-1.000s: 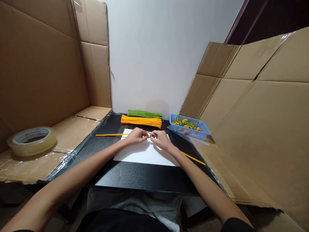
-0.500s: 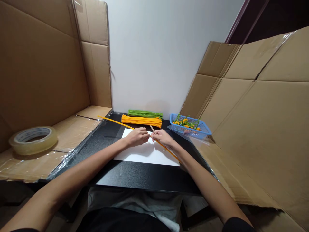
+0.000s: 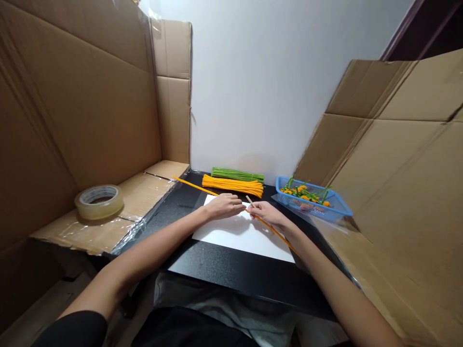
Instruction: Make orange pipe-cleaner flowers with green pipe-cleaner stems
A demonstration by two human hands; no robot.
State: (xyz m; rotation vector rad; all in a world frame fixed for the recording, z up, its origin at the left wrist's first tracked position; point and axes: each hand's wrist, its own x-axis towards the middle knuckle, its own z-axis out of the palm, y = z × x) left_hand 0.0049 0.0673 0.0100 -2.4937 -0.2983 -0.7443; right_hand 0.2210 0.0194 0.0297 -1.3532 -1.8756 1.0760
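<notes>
An orange pipe cleaner (image 3: 193,184) runs slantwise through both hands, over a white sheet of paper (image 3: 231,236). My left hand (image 3: 226,206) is closed on it, its fingers curled toward the right. Close beside it, my right hand (image 3: 266,213) pinches the same pipe cleaner and also has a thin, light brown stick (image 3: 249,200) poking up between its fingers. The other end of the pipe cleaner passes under my right wrist. What lies between the fingertips is too small to make out.
Behind the paper lie a bundle of orange pipe cleaners (image 3: 233,185) and a green bundle (image 3: 238,173). A blue basket (image 3: 340,208) at right holds small orange and green pieces. Clear tape (image 3: 99,205) rests on cardboard at left. Cardboard walls (image 3: 119,96) flank the black table (image 3: 217,272).
The view has swung left, so everything appears further right. Both hands keep their grip on the pipe cleaner, close together, with almost no other movement visible.
</notes>
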